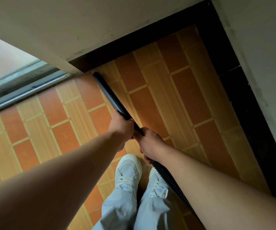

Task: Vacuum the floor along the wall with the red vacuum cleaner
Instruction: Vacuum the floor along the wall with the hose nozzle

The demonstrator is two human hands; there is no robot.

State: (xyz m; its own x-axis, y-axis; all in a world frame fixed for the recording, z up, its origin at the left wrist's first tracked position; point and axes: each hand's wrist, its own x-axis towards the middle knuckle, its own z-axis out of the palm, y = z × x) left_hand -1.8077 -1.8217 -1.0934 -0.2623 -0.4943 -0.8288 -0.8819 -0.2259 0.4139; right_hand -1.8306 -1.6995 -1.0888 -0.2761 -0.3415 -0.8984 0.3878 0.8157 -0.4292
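1. Bare forearms are stretched forward above white shoes (128, 170) on the tiled floor (175, 90).
2. The black vacuum wand (107, 93) is gripped by the left hand (121, 128), fingers curled round it; the right hand (148, 143) is wrapped round its rear end, where the ribbed hose (167, 179) joins.
3. The wand's tip is set at the floor's edge, by the dark skirting (134, 42).

tube (107, 95): black, smooth, plastic-looking, faint sheen. hose (168, 178): black, ribbed, matt. floor (175, 97): orange and tan tiles, smooth, low gloss, fine printed-looking lines between the blocks. skirting (230, 80): dark tile, slight shine, grubby top edge. wall (84, 22): pale paint, matt, scuffed and smudged low down. shoes (128, 170): white, smooth uppers; laces (125, 180) woven cloth. trousers (117, 209): pale grey-blue cloth, matt, creased. window rail (17, 95): grey metal, dull sheen.
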